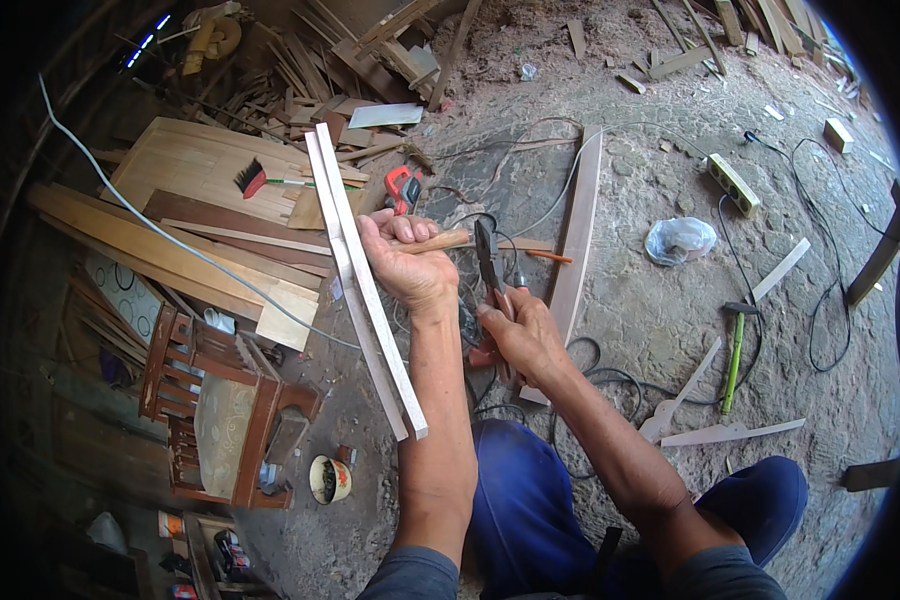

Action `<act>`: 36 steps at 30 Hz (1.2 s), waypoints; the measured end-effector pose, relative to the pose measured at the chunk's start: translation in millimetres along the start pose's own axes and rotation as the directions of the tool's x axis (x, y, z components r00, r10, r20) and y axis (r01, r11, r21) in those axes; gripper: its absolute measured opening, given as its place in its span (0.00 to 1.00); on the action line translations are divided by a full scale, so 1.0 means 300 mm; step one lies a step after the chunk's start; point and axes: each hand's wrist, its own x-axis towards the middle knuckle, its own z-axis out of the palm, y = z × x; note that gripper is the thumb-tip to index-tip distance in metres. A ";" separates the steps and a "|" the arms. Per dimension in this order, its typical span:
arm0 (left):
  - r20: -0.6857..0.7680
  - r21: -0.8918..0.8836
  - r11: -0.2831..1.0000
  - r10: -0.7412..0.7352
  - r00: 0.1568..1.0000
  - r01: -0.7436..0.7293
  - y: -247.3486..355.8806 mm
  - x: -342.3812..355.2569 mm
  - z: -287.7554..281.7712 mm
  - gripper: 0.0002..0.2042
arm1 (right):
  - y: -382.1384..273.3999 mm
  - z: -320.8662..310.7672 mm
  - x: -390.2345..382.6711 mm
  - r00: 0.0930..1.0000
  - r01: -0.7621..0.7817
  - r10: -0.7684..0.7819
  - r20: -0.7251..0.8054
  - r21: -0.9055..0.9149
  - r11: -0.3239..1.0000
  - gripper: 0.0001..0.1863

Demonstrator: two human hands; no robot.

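Observation:
My left hand (415, 265) is turned palm up, fingers curled round a wooden tool handle (438, 242) that points right. Where that handle ends, the dark metal jaws of a pair of pliers (487, 252) cross it; I cannot tell whether they grip it. My right hand (525, 330) is closed on the pliers' reddish-brown handles. Two long pale wood strips (355, 270) lie side by side against my left hand and across its forearm. Beyond the pliers, a wide wooden board (580, 225) lies on the ground, an orange pencil-like stick (550, 257) at its edge.
Left are stacked planks (170, 240), a brush (253, 178), a carved wooden chair (220, 420) and a cup (330, 480). A red-and-black power tool (402, 188) lies ahead. On the right are a plastic bag (679, 241), a power strip (732, 185), a green-handled hammer (736, 350) and loose cables.

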 end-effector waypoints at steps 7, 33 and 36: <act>0.032 0.013 1.000 0.021 0.999 -0.021 -0.003 -0.007 0.012 0.19 | -0.011 -0.006 -0.007 0.994 -0.090 0.084 0.072 0.076 0.993 0.10; 0.037 0.028 1.000 -0.008 0.999 0.007 -0.020 -0.014 0.014 0.18 | 0.014 0.008 -0.005 0.995 0.048 -0.054 -0.081 -0.076 0.996 0.14; 0.033 0.020 1.000 -0.005 0.999 0.004 -0.019 -0.013 0.014 0.18 | 0.036 0.007 0.004 0.997 0.049 -0.054 -0.060 -0.084 0.995 0.13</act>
